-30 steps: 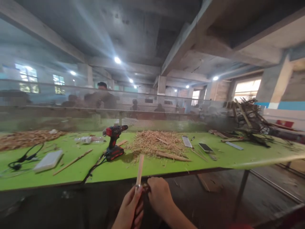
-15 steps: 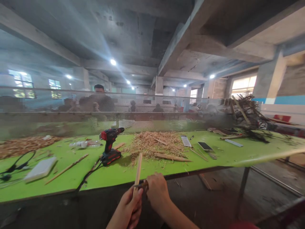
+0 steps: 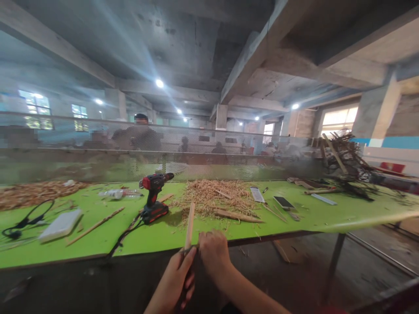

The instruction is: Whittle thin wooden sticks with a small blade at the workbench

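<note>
My left hand [image 3: 178, 274] is closed round the lower end of a pale wooden stick [image 3: 190, 224], which points up and away over the table edge. My right hand [image 3: 214, 253] is a fist just right of it, wrapped round the handle of a small knife. Most of the knife is hidden by the fingers; its dark blade [image 3: 187, 250] lies across the stick near my left thumb. Beyond the stick's tip spreads a heap of wood shavings [image 3: 212, 192], with a thicker pointed piece of wood [image 3: 237, 215] at its front.
On the green table [image 3: 137, 244] stand a cordless drill [image 3: 154, 196], a white box [image 3: 61, 224] and a thin twisted stick [image 3: 96, 226]. To the right lie a phone [image 3: 283, 203] and a pile of dark branches [image 3: 347, 159]. A mesh screen [image 3: 203, 150] runs behind; a person [image 3: 144, 135] is beyond it.
My right hand has moved slightly up and away, the knife handle now more hidden in the fist. The left hand still grips the stick. The view has shifted a little.
</note>
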`<state>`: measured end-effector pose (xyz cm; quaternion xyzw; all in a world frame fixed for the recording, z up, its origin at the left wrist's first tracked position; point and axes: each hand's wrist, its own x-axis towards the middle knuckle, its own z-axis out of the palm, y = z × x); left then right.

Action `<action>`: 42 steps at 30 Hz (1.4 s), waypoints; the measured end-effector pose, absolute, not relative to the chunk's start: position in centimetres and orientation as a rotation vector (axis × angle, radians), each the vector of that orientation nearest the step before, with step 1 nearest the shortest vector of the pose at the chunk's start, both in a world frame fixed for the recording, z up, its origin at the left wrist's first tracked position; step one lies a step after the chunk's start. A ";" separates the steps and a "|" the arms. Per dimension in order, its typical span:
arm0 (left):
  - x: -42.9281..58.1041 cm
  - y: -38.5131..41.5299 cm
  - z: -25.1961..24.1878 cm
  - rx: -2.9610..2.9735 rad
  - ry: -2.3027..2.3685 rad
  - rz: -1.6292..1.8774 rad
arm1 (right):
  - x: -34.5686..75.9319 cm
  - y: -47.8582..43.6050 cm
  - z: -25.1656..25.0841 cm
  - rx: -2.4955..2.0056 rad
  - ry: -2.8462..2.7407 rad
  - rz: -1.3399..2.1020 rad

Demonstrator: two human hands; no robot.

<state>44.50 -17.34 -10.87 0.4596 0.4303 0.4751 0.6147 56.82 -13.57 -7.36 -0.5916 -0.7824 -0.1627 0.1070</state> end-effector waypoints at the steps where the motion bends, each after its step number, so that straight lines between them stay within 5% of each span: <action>1: 44.5 -17.2 -10.7 1.077 1.007 1.110 | 56.8 -13.4 -7.1 -1.733 -2.321 -0.481; 32: 43.8 -16.2 -9.1 1.154 0.796 1.131 | 57.1 -11.2 -5.5 -1.583 -2.409 -0.445; 42: 43.4 -16.7 -9.9 1.081 0.669 1.029 | 59.1 -3.7 -2.7 -1.768 -2.121 -0.402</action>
